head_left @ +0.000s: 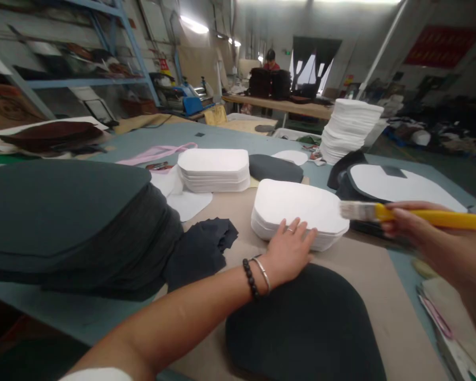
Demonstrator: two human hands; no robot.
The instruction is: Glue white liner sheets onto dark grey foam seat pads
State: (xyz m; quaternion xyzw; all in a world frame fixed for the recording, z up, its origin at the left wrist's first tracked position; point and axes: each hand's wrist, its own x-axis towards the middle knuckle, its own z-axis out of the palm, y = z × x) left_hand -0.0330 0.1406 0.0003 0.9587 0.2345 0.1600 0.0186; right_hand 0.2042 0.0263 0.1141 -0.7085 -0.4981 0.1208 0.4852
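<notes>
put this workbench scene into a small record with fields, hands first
left hand: spread over the front edge of the near white stack
right hand: gripping a yellow-handled paintbrush
bristles: beside that stack's right end, contact unclear
in front: dark rounded panel
left side: stack of dark panels, crumpled dark cloth
behind left: second white stack
right rear: tall white stack
background: person at wooden table

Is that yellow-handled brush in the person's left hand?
No, the right hand holds the brush, while the left hand touches a stack of white pieces.
</notes>
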